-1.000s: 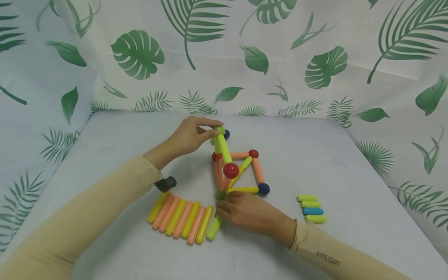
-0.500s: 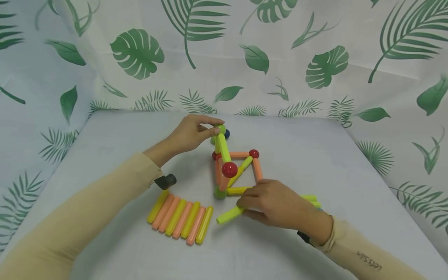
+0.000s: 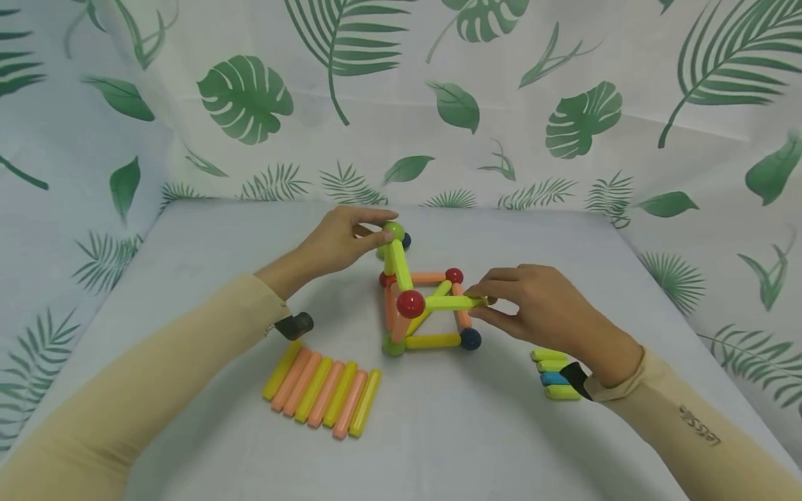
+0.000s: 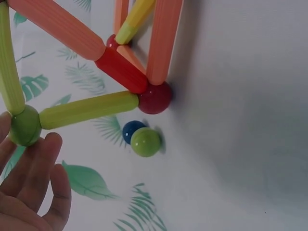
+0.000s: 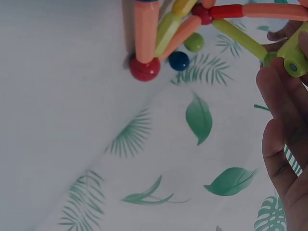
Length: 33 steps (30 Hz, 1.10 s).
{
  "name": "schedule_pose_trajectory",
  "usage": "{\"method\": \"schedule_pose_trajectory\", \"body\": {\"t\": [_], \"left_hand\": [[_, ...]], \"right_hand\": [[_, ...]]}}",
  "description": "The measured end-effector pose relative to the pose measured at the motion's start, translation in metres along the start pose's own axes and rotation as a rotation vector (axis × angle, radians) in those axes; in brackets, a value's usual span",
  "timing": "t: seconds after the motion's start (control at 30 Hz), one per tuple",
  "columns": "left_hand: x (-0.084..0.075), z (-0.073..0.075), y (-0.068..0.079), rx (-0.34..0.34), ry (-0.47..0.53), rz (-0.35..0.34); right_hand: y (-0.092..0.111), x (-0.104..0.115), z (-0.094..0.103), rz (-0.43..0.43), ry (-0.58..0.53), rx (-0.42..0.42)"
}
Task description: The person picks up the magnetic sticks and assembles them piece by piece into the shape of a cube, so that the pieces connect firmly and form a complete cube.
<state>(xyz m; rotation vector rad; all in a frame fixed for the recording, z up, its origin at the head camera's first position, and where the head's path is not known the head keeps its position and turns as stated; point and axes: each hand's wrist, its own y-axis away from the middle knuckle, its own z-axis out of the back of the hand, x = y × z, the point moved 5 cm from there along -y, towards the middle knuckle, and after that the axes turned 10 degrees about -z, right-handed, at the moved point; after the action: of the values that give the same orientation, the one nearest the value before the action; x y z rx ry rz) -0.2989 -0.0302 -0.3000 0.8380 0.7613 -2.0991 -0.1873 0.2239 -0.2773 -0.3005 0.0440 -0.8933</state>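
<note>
A frame of magnetic sticks and balls stands mid-table, with a square base of orange sticks (image 3: 429,277) and a yellow stick (image 3: 434,341), crossed by a diagonal. My left hand (image 3: 335,240) holds the raised green ball (image 3: 394,231) between thumb and fingers. From that ball a yellow-green stick (image 3: 402,264) runs to a raised red ball (image 3: 411,304). My right hand (image 3: 541,303) pinches the outer end of another yellow-green stick (image 3: 446,303), held level, its inner end at the red ball. The right wrist view shows the round tip of a yellow-green stick (image 5: 295,65) by the fingers.
A row of yellow and orange sticks (image 3: 322,391) lies at front left. Several short green pieces and a blue piece (image 3: 554,378) lie at right, partly behind the right wrist camera (image 3: 576,380). A loose green ball (image 4: 146,142) and blue ball (image 4: 131,131) rest behind the frame.
My right hand has picked up the yellow-green stick from beside the row, moved right and up, and brought its end to the raised red ball. My left hand keeps its place.
</note>
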Motion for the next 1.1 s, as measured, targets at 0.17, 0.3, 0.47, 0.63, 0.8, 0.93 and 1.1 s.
{"method": "schedule_pose_trajectory", "body": {"t": [0.17, 0.3, 0.47, 0.63, 0.8, 0.93, 1.1], "left_hand": [[-0.003, 0.004, 0.004, -0.016, -0.05, -0.039], [-0.026, 0.007, 0.011, -0.052, -0.203, -0.166], [-0.076, -0.011, 0.029, 0.059, -0.405, -0.374], [-0.093, -0.033, 0.042, 0.205, -0.534, -0.398], [-0.094, -0.043, 0.048, 0.167, -0.636, -0.473], [-0.094, -0.045, 0.052, 0.09, -0.665, -0.536], [-0.093, -0.045, 0.057, 0.029, -0.681, -0.576]], "right_hand": [[-0.004, 0.004, 0.002, 0.027, -0.007, -0.03], [-0.005, 0.006, 0.004, 0.022, -0.006, -0.05], [-0.005, 0.008, 0.007, 0.028, 0.014, -0.088], [-0.005, 0.011, 0.009, 0.021, 0.036, -0.109], [-0.005, 0.016, 0.011, 0.024, 0.053, -0.143], [-0.003, 0.02, 0.011, 0.04, 0.041, -0.165], [-0.003, 0.013, 0.012, 0.012, -0.061, -0.116]]}}
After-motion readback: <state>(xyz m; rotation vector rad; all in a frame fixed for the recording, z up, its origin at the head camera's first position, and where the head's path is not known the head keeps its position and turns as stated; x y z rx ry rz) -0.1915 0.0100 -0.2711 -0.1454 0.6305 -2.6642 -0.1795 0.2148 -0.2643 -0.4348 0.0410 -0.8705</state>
